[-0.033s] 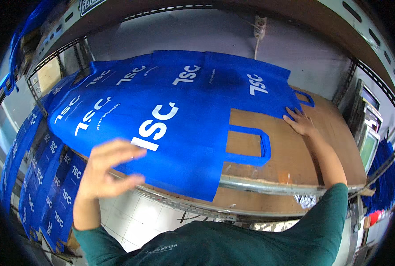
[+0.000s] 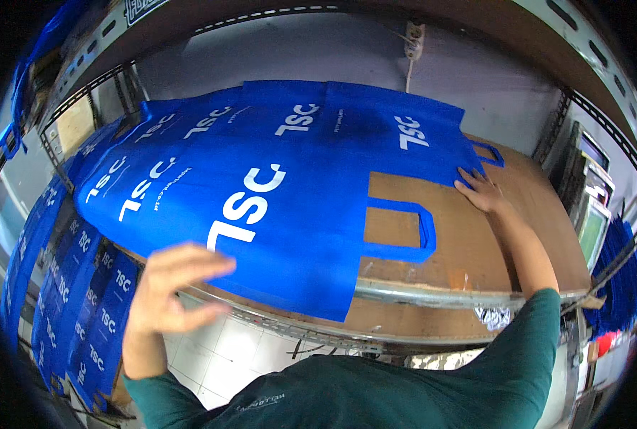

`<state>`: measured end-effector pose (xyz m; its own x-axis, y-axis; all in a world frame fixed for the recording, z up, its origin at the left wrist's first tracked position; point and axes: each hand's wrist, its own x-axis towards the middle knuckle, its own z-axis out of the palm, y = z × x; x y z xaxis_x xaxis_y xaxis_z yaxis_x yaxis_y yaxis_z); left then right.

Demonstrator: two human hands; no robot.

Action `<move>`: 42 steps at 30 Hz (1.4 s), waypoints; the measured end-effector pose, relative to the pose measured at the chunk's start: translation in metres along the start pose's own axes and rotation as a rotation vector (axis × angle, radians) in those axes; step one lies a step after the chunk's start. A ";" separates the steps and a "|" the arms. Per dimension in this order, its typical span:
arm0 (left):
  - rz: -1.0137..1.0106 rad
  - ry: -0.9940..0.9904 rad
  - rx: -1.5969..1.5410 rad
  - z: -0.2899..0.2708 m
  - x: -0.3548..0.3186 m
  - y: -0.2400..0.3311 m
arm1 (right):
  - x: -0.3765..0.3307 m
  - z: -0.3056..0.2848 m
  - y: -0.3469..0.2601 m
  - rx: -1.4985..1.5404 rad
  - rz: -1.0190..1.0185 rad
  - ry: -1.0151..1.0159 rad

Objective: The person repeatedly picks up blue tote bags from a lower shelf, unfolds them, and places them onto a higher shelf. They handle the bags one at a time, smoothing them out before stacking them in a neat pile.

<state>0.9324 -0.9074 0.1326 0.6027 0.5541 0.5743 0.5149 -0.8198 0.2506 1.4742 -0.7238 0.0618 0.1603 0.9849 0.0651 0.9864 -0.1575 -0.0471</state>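
Head view: on the brown board [image 2: 468,243] lie blue bags [image 2: 311,214], light and soft, we judge, best taken by 1 handle loop [image 2: 427,232]. Our left grip [image 2: 167,293], fingers apart, hovers near the board's front edge; our right grip [image 2: 485,194], spread, rests toward its right.

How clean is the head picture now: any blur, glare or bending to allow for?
Head view: left hand smeared, right hand sharper; head view: overhead rail bowed by fisheye distortion; head view: floor tiles bright, corners black.
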 end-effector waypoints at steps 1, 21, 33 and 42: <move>0.012 -0.027 -0.086 0.003 -0.014 -0.001 | 0.001 0.002 -0.001 0.003 0.003 0.004; -0.559 -0.848 -1.208 0.249 -0.247 -0.124 | -0.499 0.198 -0.161 1.203 0.789 1.113; -0.626 -1.438 -0.537 0.444 -0.384 -0.200 | -0.998 0.202 -0.375 0.101 1.700 2.868; -0.317 -1.265 -0.686 0.536 -0.357 -0.146 | -1.139 0.135 -0.496 -0.339 1.882 2.366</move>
<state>0.9692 -0.9079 -0.5268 0.8278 0.1788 -0.5317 0.5586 -0.3494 0.7523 0.7979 -1.7581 -0.1241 -0.2579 -0.9535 0.1556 0.1372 -0.1956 -0.9710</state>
